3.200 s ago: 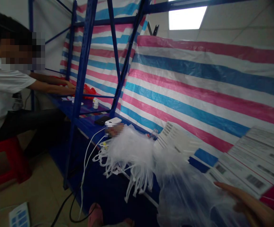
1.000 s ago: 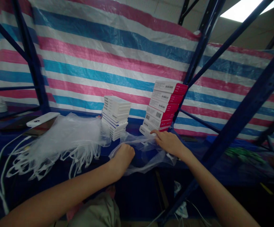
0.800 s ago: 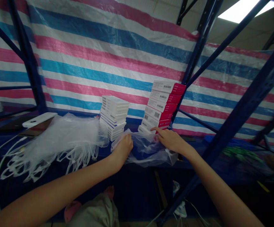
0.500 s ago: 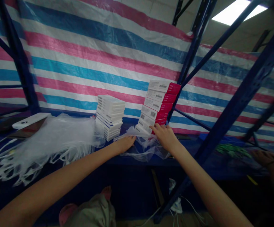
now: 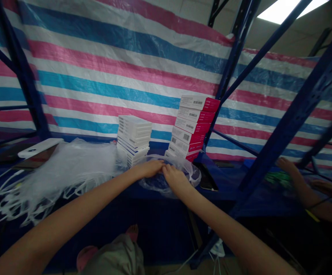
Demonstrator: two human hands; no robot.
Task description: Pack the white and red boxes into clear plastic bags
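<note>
One clear bag (image 5: 194,175) lay crumpled at the front of the blue shelf (image 5: 229,189), just ahead of two stacks of boxes. Both hands were on it: the left hand (image 5: 150,168) and the right hand (image 5: 176,179) met fingertip to fingertip at its near edge, with the fingers pinched shut on the thin film. From where I stood the film looked flimsy, and I thought a sharp tug apart might split it or let it slide out of one pinch. The red boxes (image 5: 194,128) stood directly behind the bag, leaning, each box offset from the one below. A knuckle or a jerk of the film under them could have tipped the stack. The white boxes (image 5: 134,139) sat squarer and seemed safer. A dark phone (image 5: 207,182) lay just right of the bag near the shelf's lip, where a sweep of the right wrist might have pushed it off. To the left, the loose pile (image 5: 68,168) of similar bags nearly touched this one and could have been dragged along. A co-worker's hand (image 5: 285,166) worked well off to the right.
</note>
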